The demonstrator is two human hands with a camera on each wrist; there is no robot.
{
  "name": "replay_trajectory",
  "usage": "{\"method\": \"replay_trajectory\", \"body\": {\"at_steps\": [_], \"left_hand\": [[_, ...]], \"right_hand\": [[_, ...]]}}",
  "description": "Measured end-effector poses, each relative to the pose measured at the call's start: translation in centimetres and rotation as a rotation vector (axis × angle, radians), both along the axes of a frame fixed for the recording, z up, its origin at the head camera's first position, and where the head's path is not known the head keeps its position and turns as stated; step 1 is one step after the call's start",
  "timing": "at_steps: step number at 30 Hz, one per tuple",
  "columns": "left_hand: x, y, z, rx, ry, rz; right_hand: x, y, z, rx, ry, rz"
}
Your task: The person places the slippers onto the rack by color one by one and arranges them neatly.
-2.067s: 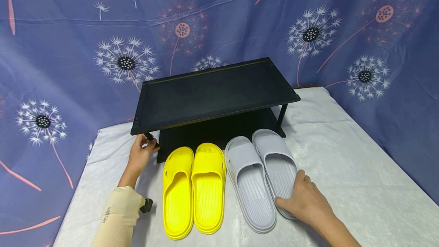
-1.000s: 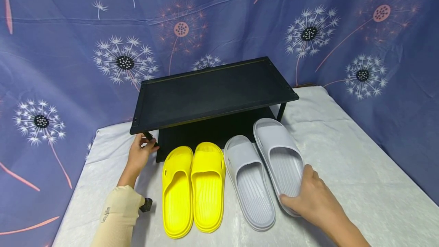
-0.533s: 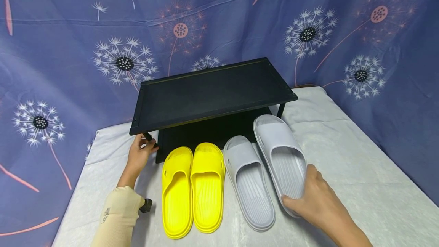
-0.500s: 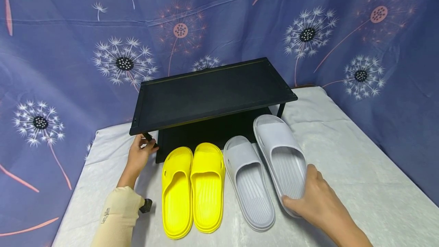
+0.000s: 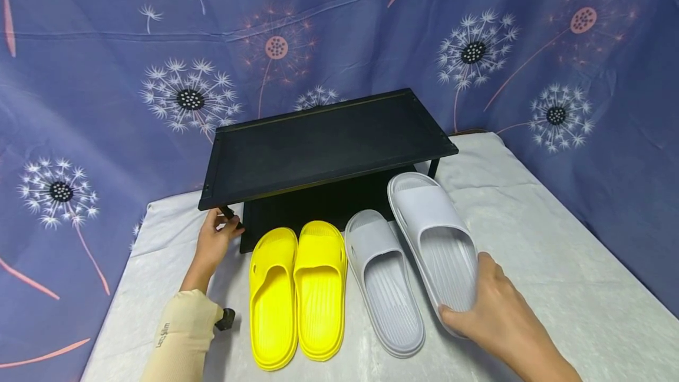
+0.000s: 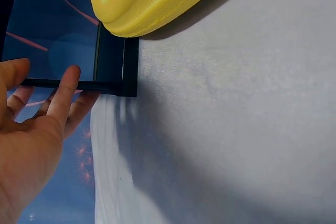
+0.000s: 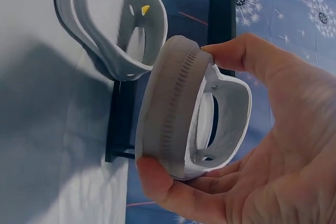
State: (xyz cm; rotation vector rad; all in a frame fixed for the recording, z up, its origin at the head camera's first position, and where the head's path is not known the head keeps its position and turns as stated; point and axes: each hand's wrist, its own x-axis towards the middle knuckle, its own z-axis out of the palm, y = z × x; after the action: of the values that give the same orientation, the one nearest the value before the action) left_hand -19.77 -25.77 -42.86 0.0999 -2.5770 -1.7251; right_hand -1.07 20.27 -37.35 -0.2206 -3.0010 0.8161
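At far left, left hand (image 5: 214, 243) is wrapped round the front leg (image 5: 226, 211) of the black rack (image 5: 323, 140). Right hand (image 5: 501, 311) has the outer grey slipper (image 5: 431, 208) pinched across the heel; its toe overlaps the lower shelf (image 5: 318, 208), right end, contact unclear. Other grey slipper (image 5: 378, 237) sits just left, on the worktop (image 5: 536, 246). Further left: yellow slippers (image 5: 320, 252), side by side. Dandelion-print cloth (image 5: 345, 34) behind.

Home-like corner, exact room unclear: blue dandelion-print hanging cloth (image 5: 350, 34), white-covered desk (image 5: 562, 270), black two-tier rack (image 5: 329, 140), yellow slippers (image 5: 320, 317), grey slippers (image 5: 395, 311)
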Motion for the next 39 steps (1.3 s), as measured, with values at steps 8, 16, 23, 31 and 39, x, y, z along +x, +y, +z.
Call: {"method": "replay_trajectory", "body": {"at_steps": [8,16,23,31,39], "left_hand": [[-0.2,0.0,-0.2,0.007,0.016,0.004],[-0.1,0.0,-0.2,0.005,0.021,0.004],[-0.1,-0.1,-0.1,0.01,0.002,-0.007],[-0.3,-0.5,-0.4,0.026,-0.011,-0.006],[-0.2,-0.2,-0.4,0.025,0.015,0.003]], "right_hand": [[0.5,0.1,0.4,-0.02,-0.018,0.015],[0.8,0.2,1.2,-0.037,-0.028,0.018],[1.0,0.5,1.8,-0.034,-0.031,0.03],[1.0,0.5,2.5,-0.051,-0.032,0.025],[0.6,0.2,3.0,-0.066,0.026,0.003]]}}
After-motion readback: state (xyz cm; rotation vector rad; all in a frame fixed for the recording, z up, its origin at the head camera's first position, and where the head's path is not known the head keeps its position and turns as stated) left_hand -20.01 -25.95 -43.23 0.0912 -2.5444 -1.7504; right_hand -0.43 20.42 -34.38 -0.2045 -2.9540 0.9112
